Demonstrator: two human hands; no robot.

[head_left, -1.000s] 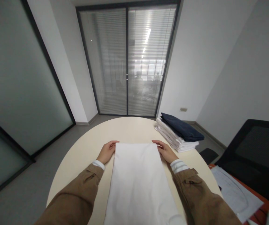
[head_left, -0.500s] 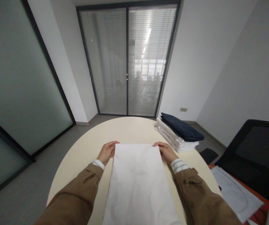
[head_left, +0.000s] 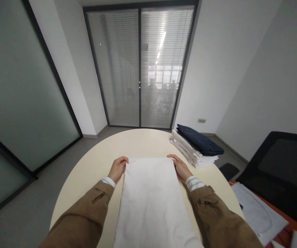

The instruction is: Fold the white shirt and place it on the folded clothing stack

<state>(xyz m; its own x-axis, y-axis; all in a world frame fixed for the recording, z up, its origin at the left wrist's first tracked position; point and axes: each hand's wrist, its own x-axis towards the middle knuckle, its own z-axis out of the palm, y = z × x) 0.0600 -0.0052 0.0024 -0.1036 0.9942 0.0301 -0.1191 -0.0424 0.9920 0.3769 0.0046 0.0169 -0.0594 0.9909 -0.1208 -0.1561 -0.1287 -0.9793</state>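
A long folded white cloth (head_left: 151, 199) lies lengthwise on the round cream table (head_left: 143, 141), running toward me and out of the bottom of the view. At its far left corner, my left hand (head_left: 118, 168) is closed, with fingers and thumb pinching the fabric. My right hand (head_left: 181, 167) is at the far right corner, its fingertips gripping the edge and one finger reaching past it. The far edge is straight between both hands, and soft wrinkles run along the surface.
A stack of folded white fabric (head_left: 190, 151) with a dark blue folded piece (head_left: 200, 139) on top sits at the table's far right. A black mesh chair (head_left: 280, 165) stands to the right, near a pale sheet (head_left: 260, 210) on a red surface. Glass doors with blinds (head_left: 140, 69) are beyond.
My left hand's fingers have curled closer over the left corner. My right hand has shifted slightly left and up along the far edge. The cloth lies nearly the same.
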